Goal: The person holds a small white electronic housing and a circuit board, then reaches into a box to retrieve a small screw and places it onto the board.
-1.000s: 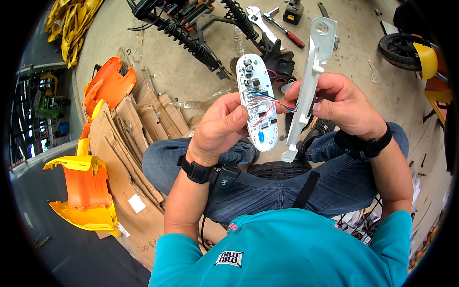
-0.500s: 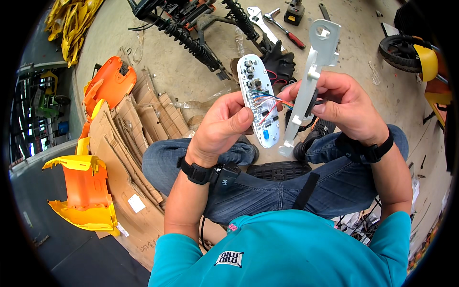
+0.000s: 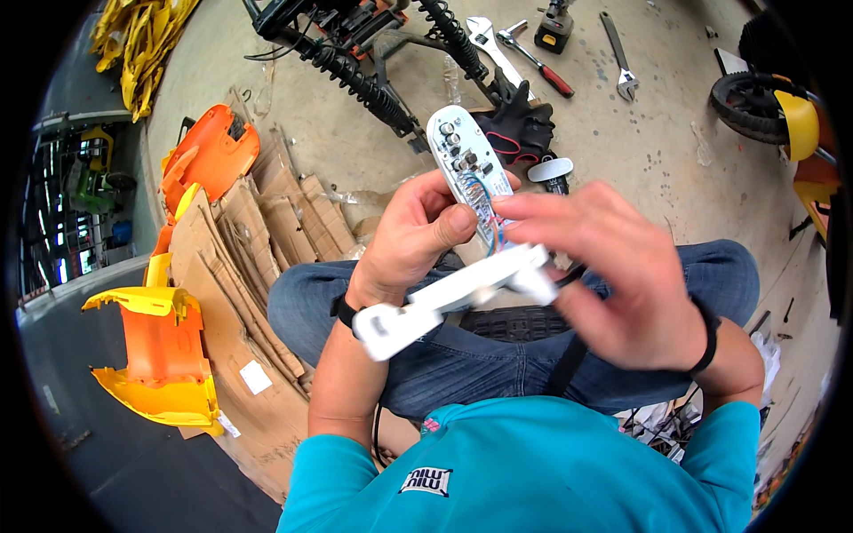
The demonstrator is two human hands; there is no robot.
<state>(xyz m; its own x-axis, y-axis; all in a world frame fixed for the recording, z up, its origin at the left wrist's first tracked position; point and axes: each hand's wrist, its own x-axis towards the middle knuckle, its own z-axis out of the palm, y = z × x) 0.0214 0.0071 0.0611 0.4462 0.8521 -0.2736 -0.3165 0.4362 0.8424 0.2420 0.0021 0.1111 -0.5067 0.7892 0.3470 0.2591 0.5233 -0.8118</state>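
Observation:
My left hand pinches a narrow, rounded white circuit board by its edge, components facing up. Thin coloured wires run from the lower part of the board toward my right hand, which is smeared by motion. Its fingers reach over to the wires while the thumb side grips a long white bracket. The bracket lies crosswise below the board, its far end passing over my left wrist. A black cable shows by the right thumb; its ends are hidden.
Cardboard sheets and orange-yellow plastic covers lie to the left. Ahead stands a black frame with coil springs. Black gloves, a ratchet, an adjustable wrench and a battery tool lie on the floor.
The bracket has swung from upright at the right to lying across, below the board. My right hand has moved inward to the wires. The board has shifted slightly up and left.

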